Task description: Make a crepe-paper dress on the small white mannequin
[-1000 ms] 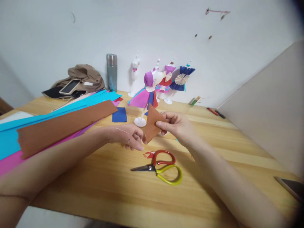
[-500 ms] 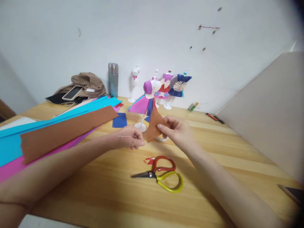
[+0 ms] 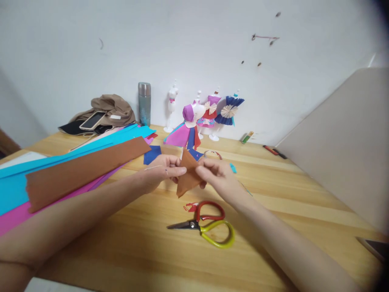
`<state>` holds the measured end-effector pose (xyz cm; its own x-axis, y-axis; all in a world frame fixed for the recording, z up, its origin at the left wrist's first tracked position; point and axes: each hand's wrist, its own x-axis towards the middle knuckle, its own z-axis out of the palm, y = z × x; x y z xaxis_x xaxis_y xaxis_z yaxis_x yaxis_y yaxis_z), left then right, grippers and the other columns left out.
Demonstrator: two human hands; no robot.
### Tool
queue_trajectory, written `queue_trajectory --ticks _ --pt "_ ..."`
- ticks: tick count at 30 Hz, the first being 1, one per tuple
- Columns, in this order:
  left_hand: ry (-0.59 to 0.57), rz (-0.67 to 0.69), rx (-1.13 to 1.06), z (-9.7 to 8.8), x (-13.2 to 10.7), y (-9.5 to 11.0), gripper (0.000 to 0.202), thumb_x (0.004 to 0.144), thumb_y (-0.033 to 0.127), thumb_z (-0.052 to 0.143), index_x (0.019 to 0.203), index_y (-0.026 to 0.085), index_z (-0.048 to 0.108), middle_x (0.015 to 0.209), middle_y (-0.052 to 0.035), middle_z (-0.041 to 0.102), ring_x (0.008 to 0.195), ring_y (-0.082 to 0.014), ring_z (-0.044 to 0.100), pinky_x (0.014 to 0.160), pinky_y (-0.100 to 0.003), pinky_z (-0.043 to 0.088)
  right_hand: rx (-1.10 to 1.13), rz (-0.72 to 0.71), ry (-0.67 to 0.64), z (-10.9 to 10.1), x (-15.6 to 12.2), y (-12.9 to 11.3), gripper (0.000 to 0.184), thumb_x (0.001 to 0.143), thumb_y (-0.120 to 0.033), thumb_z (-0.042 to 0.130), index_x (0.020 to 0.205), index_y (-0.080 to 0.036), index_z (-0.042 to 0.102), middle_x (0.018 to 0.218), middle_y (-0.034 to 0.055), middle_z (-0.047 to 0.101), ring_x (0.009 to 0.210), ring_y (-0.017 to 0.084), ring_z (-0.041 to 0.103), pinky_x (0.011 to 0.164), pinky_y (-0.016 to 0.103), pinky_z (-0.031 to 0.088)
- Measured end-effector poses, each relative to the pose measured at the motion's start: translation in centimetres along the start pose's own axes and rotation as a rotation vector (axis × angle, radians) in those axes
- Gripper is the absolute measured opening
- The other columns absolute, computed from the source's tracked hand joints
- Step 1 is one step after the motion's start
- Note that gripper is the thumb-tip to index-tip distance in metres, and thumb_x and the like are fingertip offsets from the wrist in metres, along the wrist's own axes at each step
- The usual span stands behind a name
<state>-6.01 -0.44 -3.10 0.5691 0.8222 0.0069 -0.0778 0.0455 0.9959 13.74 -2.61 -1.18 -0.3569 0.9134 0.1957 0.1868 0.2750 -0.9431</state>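
Observation:
A small brown paper triangle (image 3: 186, 176) hangs above the wooden table (image 3: 146, 243), pinched from both sides. My left hand (image 3: 162, 170) grips its left edge with closed fingers, and my right hand (image 3: 214, 176) pinches its right edge. Scissors (image 3: 206, 225) with one red and one yellow-green handle lie shut on the table just below my hands, beside a few red paper scraps (image 3: 190, 207). Behind the hands stands a small mannequin in a pink, blue and red paper dress (image 3: 187, 129).
Long strips of brown (image 3: 82, 170), cyan (image 3: 60, 156) and pink paper lie at the left. A grey flask (image 3: 144, 103), more dressed mannequins (image 3: 220, 111), a brown cloth with a phone (image 3: 94, 118) line the back. A grey panel (image 3: 340, 142) stands at right.
The brown triangle has come down and tipped left. My left hand has risen to take its left edge, and my right hand has shifted left and lower.

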Motion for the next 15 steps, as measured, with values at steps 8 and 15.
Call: queue_trajectory --ticks 8,15 --pt "-0.288 -0.064 -0.041 0.1 -0.5 0.3 0.052 0.067 0.054 0.082 0.095 0.011 0.073 0.087 -0.01 0.072 0.079 -0.0199 0.067 0.072 -0.029 0.051 0.324 0.116 0.047 0.2 0.7 1.4 0.032 0.064 -0.044 0.081 0.085 -0.022 0.07 0.069 -0.0014 0.063 0.058 0.012 0.053 0.056 0.026 0.043" --pt "-0.41 -0.145 -0.061 0.2 -0.8 0.0 0.044 0.063 0.051 0.086 0.082 0.014 0.071 0.078 -0.0036 0.068 0.07 -0.0142 0.061 0.069 -0.025 0.049 0.381 0.099 -0.228 0.6 -0.3 0.3 0.033 0.062 -0.041 0.084 0.086 -0.022 0.073 0.08 0.0017 0.067 0.076 0.016 0.061 0.071 0.03 0.047"
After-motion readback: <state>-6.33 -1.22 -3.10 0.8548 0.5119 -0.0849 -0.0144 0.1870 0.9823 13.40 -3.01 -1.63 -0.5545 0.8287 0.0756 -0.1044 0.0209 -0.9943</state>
